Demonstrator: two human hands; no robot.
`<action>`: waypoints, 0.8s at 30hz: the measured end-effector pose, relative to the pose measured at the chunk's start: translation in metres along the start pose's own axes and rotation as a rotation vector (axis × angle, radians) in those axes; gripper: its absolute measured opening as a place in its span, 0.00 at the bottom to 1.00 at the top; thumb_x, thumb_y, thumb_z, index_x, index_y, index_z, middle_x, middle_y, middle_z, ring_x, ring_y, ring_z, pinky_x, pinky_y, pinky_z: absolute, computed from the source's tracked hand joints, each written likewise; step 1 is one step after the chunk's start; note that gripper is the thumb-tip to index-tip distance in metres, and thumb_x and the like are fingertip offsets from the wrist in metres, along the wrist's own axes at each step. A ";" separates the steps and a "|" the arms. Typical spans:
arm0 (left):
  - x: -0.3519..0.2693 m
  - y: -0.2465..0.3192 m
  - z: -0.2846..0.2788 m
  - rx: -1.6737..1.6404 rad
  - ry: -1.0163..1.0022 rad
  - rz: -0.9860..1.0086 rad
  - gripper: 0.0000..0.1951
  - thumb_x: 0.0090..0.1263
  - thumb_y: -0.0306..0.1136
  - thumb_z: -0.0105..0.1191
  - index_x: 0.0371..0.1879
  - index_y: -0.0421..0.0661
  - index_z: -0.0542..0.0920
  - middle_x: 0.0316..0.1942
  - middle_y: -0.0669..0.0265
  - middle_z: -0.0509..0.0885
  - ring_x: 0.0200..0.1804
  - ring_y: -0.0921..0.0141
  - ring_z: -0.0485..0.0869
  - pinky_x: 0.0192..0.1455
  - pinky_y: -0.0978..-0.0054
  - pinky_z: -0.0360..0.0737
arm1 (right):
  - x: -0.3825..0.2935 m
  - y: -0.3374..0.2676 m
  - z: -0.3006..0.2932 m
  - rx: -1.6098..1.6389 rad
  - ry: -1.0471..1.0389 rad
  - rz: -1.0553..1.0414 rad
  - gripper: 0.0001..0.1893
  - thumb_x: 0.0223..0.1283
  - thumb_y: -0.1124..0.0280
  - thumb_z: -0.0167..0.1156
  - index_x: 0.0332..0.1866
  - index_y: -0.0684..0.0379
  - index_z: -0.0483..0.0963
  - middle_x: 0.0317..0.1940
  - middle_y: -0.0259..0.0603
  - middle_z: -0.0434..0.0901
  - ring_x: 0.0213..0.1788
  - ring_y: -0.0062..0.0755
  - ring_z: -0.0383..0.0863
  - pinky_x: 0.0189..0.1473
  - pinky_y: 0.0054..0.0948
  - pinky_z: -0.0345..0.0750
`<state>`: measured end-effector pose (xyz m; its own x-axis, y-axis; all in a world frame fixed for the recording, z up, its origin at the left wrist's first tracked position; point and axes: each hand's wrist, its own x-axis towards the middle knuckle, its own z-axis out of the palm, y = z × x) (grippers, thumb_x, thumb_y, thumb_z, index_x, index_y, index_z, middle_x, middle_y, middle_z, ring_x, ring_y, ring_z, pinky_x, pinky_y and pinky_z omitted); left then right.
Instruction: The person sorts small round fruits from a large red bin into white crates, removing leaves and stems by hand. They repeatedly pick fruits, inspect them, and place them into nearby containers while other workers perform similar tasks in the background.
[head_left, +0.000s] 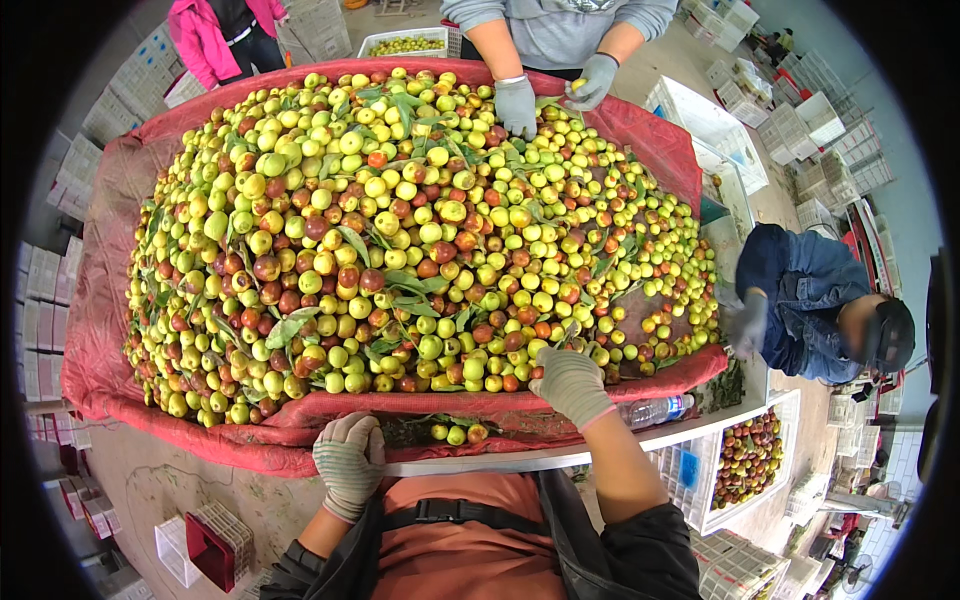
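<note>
A wide heap of green, yellow and reddish-brown jujubes (386, 223), mixed with leaves, lies before me on a red cloth (105, 300) with raised sides. My left hand (349, 461), in a striped knit glove, rests with curled fingers against the cloth's near edge; whether it grips the cloth is hidden. My right hand (571, 386), gloved alike, reaches over the rolled cloth to the heap's near edge. Its fingers touch the fruit beside a leaf, and their tips are partly hidden. A few loose jujubes (456, 435) and leaves lie in the trough between my hands.
Across the heap, a person's grey-gloved hands (516, 107) work at the fruit, one holding a jujube. Another person (810, 304) leans at the right end. A plastic bottle (660, 409) lies by my right forearm. A white crate (784, 450) of darker jujubes stands lower right.
</note>
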<state>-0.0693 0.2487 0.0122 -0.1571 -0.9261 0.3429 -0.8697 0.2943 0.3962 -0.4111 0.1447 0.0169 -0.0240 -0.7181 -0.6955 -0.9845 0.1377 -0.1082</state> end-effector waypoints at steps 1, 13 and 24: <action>0.000 0.000 0.000 0.015 0.004 0.000 0.08 0.65 0.28 0.63 0.42 0.48 0.83 0.42 0.62 0.88 0.43 0.55 0.86 0.47 0.57 0.82 | 0.001 -0.006 0.002 -0.020 0.023 -0.014 0.20 0.63 0.56 0.67 0.55 0.57 0.81 0.44 0.50 0.90 0.48 0.49 0.91 0.51 0.47 0.85; -0.005 -0.002 0.006 0.013 -0.088 0.023 0.06 0.71 0.27 0.58 0.43 0.43 0.86 0.44 0.57 0.89 0.45 0.53 0.86 0.51 0.56 0.82 | -0.108 0.144 0.075 1.795 0.188 -0.079 0.27 0.62 0.70 0.70 0.65 0.69 0.75 0.36 0.43 0.86 0.30 0.26 0.86 0.29 0.22 0.81; -0.007 -0.003 0.010 -0.038 -0.105 -0.007 0.07 0.70 0.27 0.58 0.42 0.40 0.86 0.44 0.55 0.89 0.45 0.52 0.87 0.52 0.56 0.83 | -0.214 0.418 0.170 2.417 1.634 0.443 0.34 0.72 0.41 0.61 0.70 0.57 0.68 0.62 0.51 0.77 0.62 0.45 0.79 0.61 0.54 0.82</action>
<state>-0.0698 0.2521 0.0004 -0.2015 -0.9472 0.2495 -0.8530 0.2949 0.4306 -0.7881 0.4724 -0.0004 -0.8971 -0.0274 -0.4409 0.4032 -0.4586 -0.7919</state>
